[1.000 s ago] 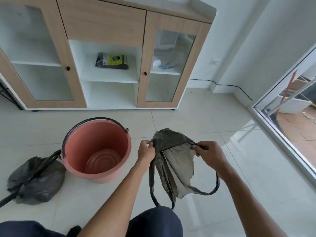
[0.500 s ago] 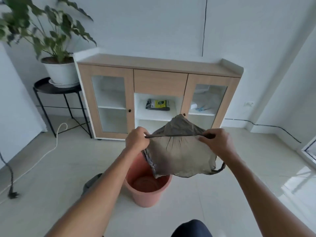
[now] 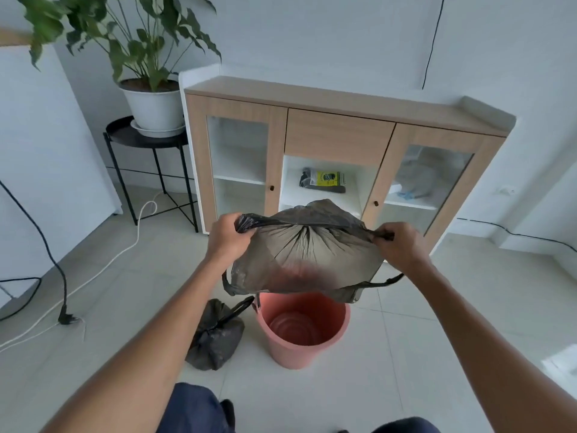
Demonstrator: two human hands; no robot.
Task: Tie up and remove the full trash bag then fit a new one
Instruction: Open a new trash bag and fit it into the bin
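Up and wider goes the new trash bag (image 3: pixel 307 254), ballooned above the pink bucket (image 3: pixel 302 329), left hand (image 3: pixel 226 237) and right hand (image 3: pixel 398 243) pinched tight on its rim — light, slippery film, best gripped there.

Left arm: bare, extended forward and upward from lower left, wrist straight. Left hand (image 3: pixel 226 237): knuckles up, fingers curled into a closed grip on a bunched edge of the new trash bag (image 3: pixel 307 254). Right arm: bare, extended from lower right, mirroring the left. Right hand (image 3: pixel 398 245): fingers closed in a grip on the opposite bunched edge. The two grips are level and well apart, the film stretched between them.
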